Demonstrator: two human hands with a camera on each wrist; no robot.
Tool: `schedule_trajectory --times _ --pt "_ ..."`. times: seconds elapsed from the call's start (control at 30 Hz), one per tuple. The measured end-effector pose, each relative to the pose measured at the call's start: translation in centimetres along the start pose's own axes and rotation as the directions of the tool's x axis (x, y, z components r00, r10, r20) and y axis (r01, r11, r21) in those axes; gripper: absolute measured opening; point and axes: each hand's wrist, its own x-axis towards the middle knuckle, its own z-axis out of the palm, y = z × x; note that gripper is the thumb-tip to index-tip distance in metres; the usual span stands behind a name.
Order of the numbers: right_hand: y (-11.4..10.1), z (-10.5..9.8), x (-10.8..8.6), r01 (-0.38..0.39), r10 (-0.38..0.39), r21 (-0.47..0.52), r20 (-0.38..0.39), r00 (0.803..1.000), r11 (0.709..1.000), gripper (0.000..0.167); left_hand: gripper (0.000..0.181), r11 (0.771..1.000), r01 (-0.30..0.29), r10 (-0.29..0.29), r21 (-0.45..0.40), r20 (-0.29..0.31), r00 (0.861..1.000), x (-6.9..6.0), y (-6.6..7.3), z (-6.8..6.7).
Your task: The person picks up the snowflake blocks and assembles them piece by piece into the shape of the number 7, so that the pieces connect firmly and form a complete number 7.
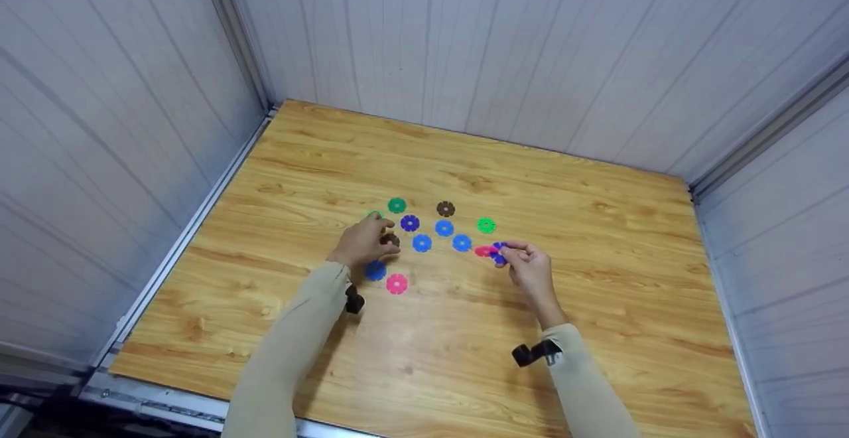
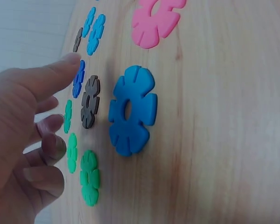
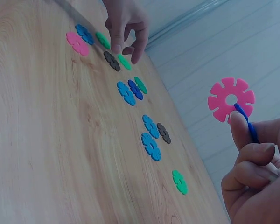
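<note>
My right hand (image 1: 532, 273) pinches a dark blue notched plastic disc (image 3: 252, 132) between thumb and finger. Slotted into that disc is a pink disc (image 3: 218, 100), so the two stand at an angle, held up off the table. My left hand (image 1: 361, 244), fingers spread and loosely bent, hovers by a brown disc (image 2: 94, 88) without gripping it. Close to it lie a blue disc (image 2: 147, 105), two green discs, one of them this one (image 2: 89, 196), and a dark blue disc (image 1: 405, 228). Another pink disc (image 1: 391, 289) lies just nearer the body.
Several more flat discs lie across the middle of the wood-grain table (image 1: 424, 358): light blue (image 1: 417, 248), a second brown (image 1: 440, 213) and bright green (image 1: 481, 229). Pale panel walls (image 1: 464, 40) enclose the back and both sides. Each wrist carries a small black camera (image 1: 524, 356).
</note>
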Motion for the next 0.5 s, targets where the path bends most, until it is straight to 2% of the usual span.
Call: schedule_trajectory --times 0.27,0.5 --pt "-0.18 0.00 -0.01 -0.010 0.010 -0.016 0.003 1.000 1.000 0.019 0.053 0.997 0.051 -0.051 0.050 -0.004 0.999 0.49 0.08 0.27" --pt "-0.14 0.02 -0.13 -0.006 0.006 -0.003 0.009 1.000 1.000 0.021 0.029 0.996 0.078 -0.078 0.049 0.007 0.997 0.45 0.26 0.16"
